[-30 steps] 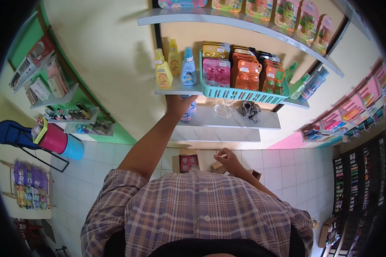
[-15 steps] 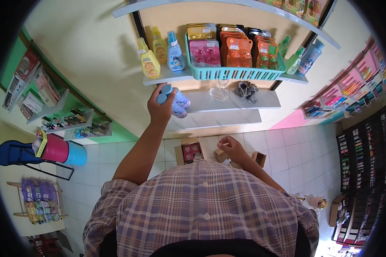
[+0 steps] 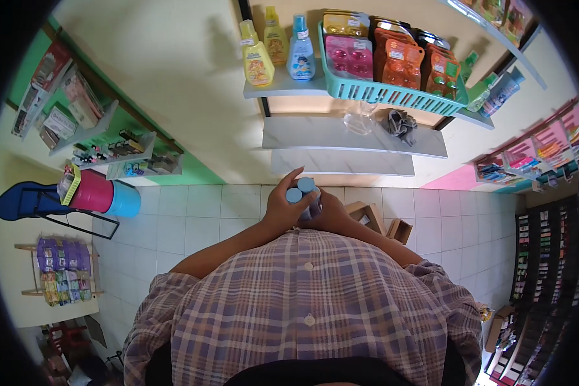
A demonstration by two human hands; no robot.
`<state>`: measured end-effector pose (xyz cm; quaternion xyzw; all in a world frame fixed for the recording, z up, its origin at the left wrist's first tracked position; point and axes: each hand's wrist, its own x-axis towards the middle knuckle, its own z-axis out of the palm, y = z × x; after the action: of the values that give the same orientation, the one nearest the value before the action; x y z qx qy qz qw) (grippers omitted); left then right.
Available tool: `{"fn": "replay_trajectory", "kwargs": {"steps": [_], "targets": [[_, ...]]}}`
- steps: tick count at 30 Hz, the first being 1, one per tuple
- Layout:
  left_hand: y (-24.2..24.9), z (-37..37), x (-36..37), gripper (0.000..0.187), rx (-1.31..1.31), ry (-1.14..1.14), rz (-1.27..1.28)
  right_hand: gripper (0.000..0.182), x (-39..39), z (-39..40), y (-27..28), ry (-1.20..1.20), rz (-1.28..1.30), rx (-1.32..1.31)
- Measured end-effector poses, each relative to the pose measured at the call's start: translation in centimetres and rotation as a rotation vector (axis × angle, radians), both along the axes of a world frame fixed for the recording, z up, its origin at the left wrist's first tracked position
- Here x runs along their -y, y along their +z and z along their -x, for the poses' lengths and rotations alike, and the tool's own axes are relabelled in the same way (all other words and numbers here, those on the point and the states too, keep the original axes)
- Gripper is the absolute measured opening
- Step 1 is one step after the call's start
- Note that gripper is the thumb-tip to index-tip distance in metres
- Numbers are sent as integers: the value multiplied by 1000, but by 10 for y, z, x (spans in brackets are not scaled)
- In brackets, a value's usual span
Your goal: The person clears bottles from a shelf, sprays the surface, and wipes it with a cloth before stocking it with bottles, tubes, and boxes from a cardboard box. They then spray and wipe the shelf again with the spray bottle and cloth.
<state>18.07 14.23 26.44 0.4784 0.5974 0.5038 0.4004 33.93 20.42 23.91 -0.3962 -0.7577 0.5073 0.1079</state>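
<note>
Two small bottles with light-blue caps [image 3: 306,184] are held upright close in front of my shirt, their bodies mostly hidden by my hands. Around them from the left side is my left hand [image 3: 280,206], its index finger sticking up past the caps. My right hand [image 3: 330,211] closes on the bottles from the other side, with most of its fingers out of sight. Beyond my hands, the lower marble-look shelf [image 3: 341,162] runs along the wall.
On the upper shelf stand yellow spray bottles [image 3: 256,58], a blue spray bottle [image 3: 301,55] and a teal basket [image 3: 392,93] of blister-type packs. A clear object and a crumpled grey item [image 3: 400,125] lie below. Open cardboard boxes [image 3: 400,230] sit on the floor.
My left hand has brought the two bottles down from the shelf to in front of my body. My right hand, previously holding no bottle, has come in and met them.
</note>
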Motion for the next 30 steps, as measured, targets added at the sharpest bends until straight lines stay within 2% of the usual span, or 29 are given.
{"fn": "replay_trajectory", "kwargs": {"steps": [5,7,8,9,11,13,15,16,17,18,21,22,23,25,27,28,30], "targets": [[-26,14,-6,57,-65,-104,204,72,3,-1,-35,-30,48,-110],[0,17,-5,51,146,-222,616,66,-4,-5,-55,-48,56,-119],[-11,20,-3,51,151,-222,622,59,-10,-8,-70,-39,176,-81],[-32,26,-2,46,242,-184,607,51,-17,-13,-81,-32,295,-44],[-60,37,-5,42,332,-148,589,49,-28,-22,-84,-84,318,-76],[-78,44,-8,34,410,81,520,48,-39,-30,-95,-134,345,-106],[-102,47,-18,34,340,154,440,56,-56,-35,-117,-119,-406,199],[-110,52,-26,33,153,187,342,60,-67,-36,-123,-83,-513,146],[-118,55,-34,33,-33,221,243,60,-77,-38,-129,-77,-511,148],[-100,51,-42,36,97,304,270,61,-85,-36,-126,-130,-492,124],[-140,59,-74,37,265,396,138,63,-120,-27,-134,-161,-381,-12],[-144,60,-82,41,46,422,178,59,-127,-23,-130,-117,-413,-144],[-148,61,-89,41,51,436,175,55,-133,-19,-127,-73,-446,-279],[-155,60,-99,44,-112,392,31,50,-144,-15,-136,-76,-477,-283],[-160,63,-107,43,-184,379,69,50,-144,-11,-146,-206,-492,-283],[-162,66,-111,43,-261,355,98,51,-144,-13,-148,-252,-430,-176],[-163,69,-116,44,-311,333,113,51,-141,-11,-156,-320,-409,-148]]}}
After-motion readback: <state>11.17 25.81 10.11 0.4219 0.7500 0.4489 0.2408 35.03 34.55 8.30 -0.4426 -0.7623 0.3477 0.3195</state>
